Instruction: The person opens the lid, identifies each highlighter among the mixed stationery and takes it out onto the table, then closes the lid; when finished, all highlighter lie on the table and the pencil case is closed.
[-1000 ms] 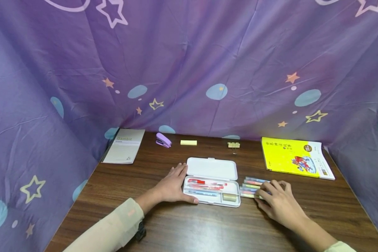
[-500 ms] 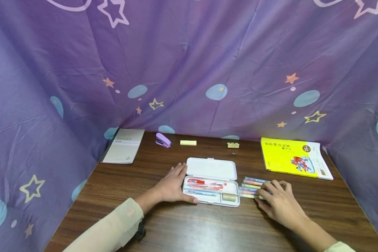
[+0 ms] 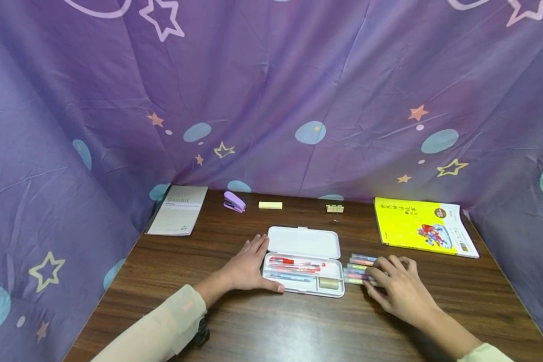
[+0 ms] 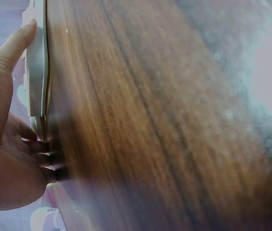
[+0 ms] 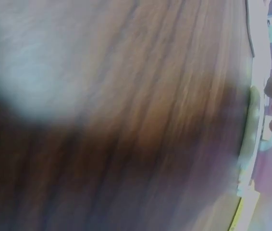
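A purple curtain (image 3: 253, 75) printed with stars and blue ovals hung behind and to both sides of the brown wood-grain table (image 3: 276, 332) where you worked. Near the middle lay the white pencil case (image 3: 334, 269), its lid (image 3: 304, 243) folded back on the far side; inside were red pens (image 3: 285, 261), a blue pen (image 3: 289, 277) and, in the small compartment at the front right, a tan block (image 3: 328, 283). Your left hand (image 3: 251, 266) rested against the case's left end, fingers extended towards the lid and thumb on the front edge. Just right of the case, a row of pastel pens (image 3: 356, 275) lay side by side on the table. Your right hand (image 3: 400, 289) was over their right ends, fingers bent; whether it pinched one or merely touched them, I couldn't tell. Along the back, from your left, sat a notebook (image 3: 178, 211), a purple stapler (image 3: 235, 201), a pale yellow block (image 3: 270, 205), a binder clip (image 3: 335, 208) and a yellow book (image 3: 418, 226).
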Motion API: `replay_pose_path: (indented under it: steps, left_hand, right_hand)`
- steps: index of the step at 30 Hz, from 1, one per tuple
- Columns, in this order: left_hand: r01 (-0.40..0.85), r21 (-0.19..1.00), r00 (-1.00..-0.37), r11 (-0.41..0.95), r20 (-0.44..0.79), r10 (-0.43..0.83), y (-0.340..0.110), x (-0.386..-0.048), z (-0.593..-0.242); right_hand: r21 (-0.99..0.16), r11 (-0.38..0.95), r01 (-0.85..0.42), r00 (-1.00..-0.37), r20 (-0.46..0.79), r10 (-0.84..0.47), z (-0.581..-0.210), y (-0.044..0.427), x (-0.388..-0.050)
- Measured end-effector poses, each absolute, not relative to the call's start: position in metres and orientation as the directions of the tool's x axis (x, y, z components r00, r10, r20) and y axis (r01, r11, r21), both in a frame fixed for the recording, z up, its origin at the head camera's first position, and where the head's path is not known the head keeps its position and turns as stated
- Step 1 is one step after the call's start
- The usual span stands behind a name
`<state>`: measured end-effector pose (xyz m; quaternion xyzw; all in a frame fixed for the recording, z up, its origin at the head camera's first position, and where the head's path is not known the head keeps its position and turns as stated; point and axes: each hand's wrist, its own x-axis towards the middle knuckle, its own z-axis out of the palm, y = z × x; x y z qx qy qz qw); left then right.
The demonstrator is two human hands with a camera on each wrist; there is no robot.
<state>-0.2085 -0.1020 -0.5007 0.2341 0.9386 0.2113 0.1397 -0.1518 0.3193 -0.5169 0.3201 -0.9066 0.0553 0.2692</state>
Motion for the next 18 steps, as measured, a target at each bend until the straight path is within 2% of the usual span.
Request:
replay_pose_path:
  steps: [7, 18]
  left_hand:
    - [0.382, 0.465, -0.85, 0.798, -0.162, 0.502, -0.103, -0.208, -0.502]
    - [0.386, 0.46, -0.851, 0.8, -0.157, 0.501, -0.103, -0.21, -0.504]
  right_hand:
    - [0.051, 0.769, -0.637, -0.652, 0.496, -0.573, -0.512, 0.293, -0.16]
    - [0.035, 0.677, -0.735, -0.569, 0.511, -0.645, -0.509, 0.228, -0.173]
